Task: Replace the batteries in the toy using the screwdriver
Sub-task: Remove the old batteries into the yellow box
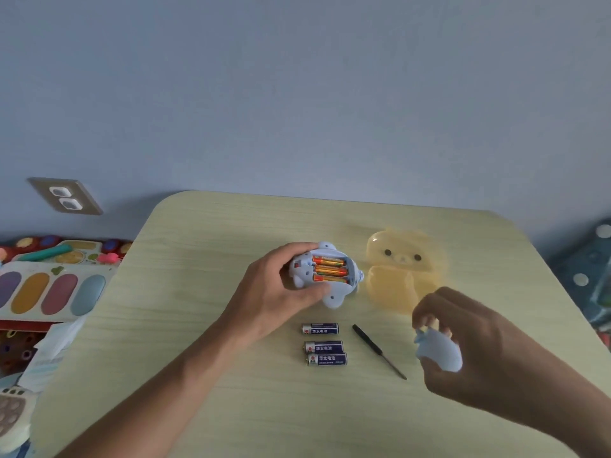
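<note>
Toy first: we see it lying belly-up near the middle of the tabletop, gripped by the left hand, its open compartment showing three orange batteries. Our right hand pinches a pale blue cover above the tabletop's right side. Three dark blue batteries lie between the hands, nearer the front edge, with the black screwdriver just to their right. A translucent yellow bear-shaped case sits open beside the toy, toward the far right corner.
</note>
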`<control>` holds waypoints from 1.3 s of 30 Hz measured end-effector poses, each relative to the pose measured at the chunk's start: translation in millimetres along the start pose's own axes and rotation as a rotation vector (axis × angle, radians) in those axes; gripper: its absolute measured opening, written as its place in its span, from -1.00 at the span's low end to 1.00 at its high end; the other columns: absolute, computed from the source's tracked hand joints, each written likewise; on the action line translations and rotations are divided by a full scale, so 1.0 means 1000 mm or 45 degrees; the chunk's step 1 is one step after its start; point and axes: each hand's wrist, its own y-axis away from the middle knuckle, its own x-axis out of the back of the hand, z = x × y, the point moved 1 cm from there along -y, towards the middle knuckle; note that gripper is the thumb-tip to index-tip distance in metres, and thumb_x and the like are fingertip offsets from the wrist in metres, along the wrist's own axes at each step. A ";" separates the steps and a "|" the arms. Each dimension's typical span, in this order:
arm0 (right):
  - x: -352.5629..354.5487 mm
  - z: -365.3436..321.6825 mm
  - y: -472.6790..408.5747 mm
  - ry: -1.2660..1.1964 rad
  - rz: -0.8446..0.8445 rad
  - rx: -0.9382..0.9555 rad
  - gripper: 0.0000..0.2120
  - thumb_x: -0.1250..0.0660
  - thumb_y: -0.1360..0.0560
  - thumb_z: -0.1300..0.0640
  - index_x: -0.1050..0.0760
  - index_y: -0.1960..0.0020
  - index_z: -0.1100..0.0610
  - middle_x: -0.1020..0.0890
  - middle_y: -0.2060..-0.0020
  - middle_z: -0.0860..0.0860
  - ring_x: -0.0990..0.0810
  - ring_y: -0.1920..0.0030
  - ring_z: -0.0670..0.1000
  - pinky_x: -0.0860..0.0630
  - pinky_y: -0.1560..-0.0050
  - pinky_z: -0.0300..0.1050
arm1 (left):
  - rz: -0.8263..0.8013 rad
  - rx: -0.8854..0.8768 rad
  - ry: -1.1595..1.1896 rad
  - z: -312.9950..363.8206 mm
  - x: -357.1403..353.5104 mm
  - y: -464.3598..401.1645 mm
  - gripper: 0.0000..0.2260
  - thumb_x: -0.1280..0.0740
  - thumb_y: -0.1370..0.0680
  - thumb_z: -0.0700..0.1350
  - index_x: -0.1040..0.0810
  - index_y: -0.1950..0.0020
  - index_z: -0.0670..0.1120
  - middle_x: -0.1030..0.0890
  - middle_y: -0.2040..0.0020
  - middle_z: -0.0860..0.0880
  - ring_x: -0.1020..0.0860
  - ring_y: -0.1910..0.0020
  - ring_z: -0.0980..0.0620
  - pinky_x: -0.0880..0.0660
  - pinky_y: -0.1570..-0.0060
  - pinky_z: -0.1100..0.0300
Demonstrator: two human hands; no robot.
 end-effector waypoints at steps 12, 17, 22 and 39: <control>-0.018 0.012 0.014 0.321 0.041 -0.055 -0.68 -0.33 -0.33 -0.17 -0.49 -0.06 -0.14 -0.51 0.11 -0.24 -0.49 0.17 -0.10 -0.44 0.24 -0.25 | -0.030 0.012 0.027 -0.007 0.005 -0.003 -0.43 -0.65 -0.30 0.11 -0.61 -0.29 0.25 -0.72 -0.09 0.27 -0.70 -0.07 0.24 -0.59 -0.14 0.24; 0.000 0.000 -0.010 0.216 0.322 0.039 -0.71 -0.39 -0.41 -0.21 -0.56 0.00 -0.06 -0.51 0.15 -0.18 -0.53 0.15 -0.03 -0.49 0.24 -0.13 | -0.041 0.042 0.051 -0.010 0.005 -0.004 -0.44 -0.67 -0.36 -0.05 -0.62 -0.33 0.14 -0.73 -0.12 0.20 -0.71 -0.09 0.17 -0.62 -0.21 0.09; -0.009 -0.021 -0.084 -0.072 0.315 0.248 -0.83 -0.27 -0.55 0.04 -0.54 -0.12 -0.03 -0.55 0.02 -0.10 -0.51 0.03 0.01 -0.50 0.04 -0.06 | -0.064 0.057 0.059 -0.010 0.008 -0.006 -0.49 -0.67 -0.35 -0.06 -0.60 -0.22 0.26 -0.73 -0.10 0.23 -0.71 -0.08 0.19 -0.63 -0.21 0.09; -0.017 -0.023 -0.152 0.052 -0.054 0.540 -0.66 -0.30 -0.53 0.38 -0.58 -0.14 0.00 -0.52 0.04 0.06 -0.57 0.13 0.09 -0.59 0.19 0.05 | -0.128 0.060 0.054 -0.010 0.012 -0.008 -0.49 -0.60 -0.31 0.16 -0.65 -0.23 0.10 -0.76 -0.08 0.10 -0.72 -0.09 0.07 -0.63 -0.20 -0.11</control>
